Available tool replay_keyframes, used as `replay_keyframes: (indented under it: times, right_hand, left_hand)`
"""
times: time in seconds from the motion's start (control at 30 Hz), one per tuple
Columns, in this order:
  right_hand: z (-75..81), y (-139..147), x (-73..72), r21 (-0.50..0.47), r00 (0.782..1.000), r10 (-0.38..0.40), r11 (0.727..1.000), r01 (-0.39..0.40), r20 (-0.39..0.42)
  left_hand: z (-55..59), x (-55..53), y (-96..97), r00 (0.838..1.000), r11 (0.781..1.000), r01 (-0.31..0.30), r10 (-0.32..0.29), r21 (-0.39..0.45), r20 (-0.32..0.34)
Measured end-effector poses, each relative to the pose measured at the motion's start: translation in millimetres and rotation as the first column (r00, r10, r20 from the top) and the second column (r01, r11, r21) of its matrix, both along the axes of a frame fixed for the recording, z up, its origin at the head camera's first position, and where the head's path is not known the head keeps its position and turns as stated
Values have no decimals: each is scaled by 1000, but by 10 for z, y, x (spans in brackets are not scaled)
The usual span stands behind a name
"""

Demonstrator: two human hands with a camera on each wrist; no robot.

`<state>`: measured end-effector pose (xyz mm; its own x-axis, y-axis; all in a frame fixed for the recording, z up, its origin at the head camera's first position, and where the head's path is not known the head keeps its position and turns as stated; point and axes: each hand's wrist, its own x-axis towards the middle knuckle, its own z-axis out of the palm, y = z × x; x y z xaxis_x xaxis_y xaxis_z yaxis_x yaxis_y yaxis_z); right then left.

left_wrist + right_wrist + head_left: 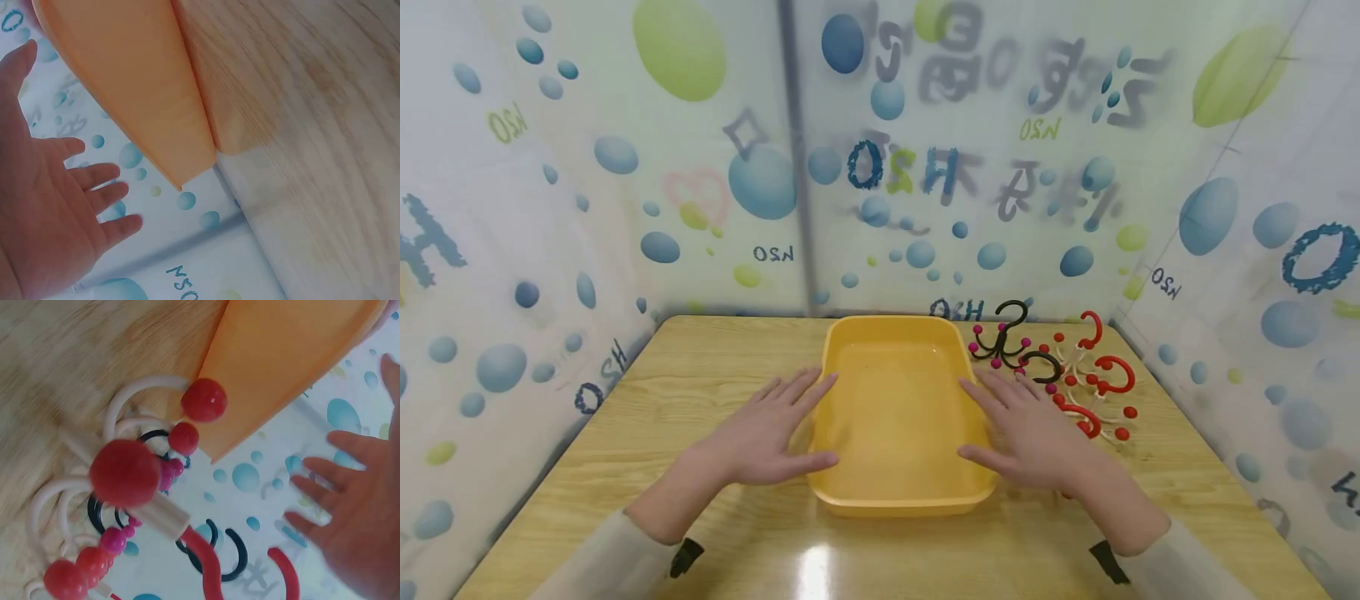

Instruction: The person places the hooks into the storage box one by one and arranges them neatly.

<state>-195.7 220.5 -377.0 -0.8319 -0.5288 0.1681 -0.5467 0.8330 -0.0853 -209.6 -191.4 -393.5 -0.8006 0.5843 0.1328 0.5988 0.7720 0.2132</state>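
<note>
A yellow plastic tray (901, 417) stands on the wooden table in front of me. My left hand (767, 433) is at its left rim, fingers spread and straight, with the thumb and fingertips overlapping the edge in the head view. Mirroring it, my right hand (1033, 429) spreads its fingers at the right rim. In the left wrist view, a gap shows between the left hand (56, 212) and the tray's side wall (137, 81). The right wrist view likewise shows the right hand (353, 506) apart from the tray (275, 369). Neither hand holds anything.
Right of the tray lie several multi-armed hooks: black ones (1001, 343) with magenta ball tips and white ones with red hooks (1116, 375) and red balls (125, 472). The right forearm passes close by them. Patterned curtain walls (880, 233) enclose the wooden table (715, 358) at the back and sides.
</note>
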Motion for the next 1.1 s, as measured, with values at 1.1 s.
replay_keyframes:
  times: [1.1]
  right_hand:
    - [169,1284,94,-454,983,-102,876,161,152]
  left_hand:
    - [-240,52,-300,903,981,-55,-32,188,429]
